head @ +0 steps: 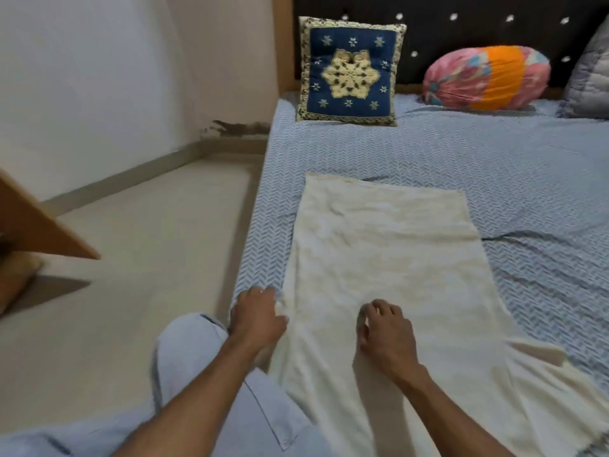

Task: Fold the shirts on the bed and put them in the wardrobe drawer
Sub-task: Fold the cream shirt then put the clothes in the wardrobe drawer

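Cream shirt (389,258) lies flat on the bed (494,153); left hand (257,319) pinches its edge, right hand (385,331) rests spread on it.

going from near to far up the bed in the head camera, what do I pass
Right hand → cream shirt → bare stretch of blue bedsheet → blue star cushion → dark headboard.

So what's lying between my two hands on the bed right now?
In the head view, only the cream shirt lies between the left hand and right hand.
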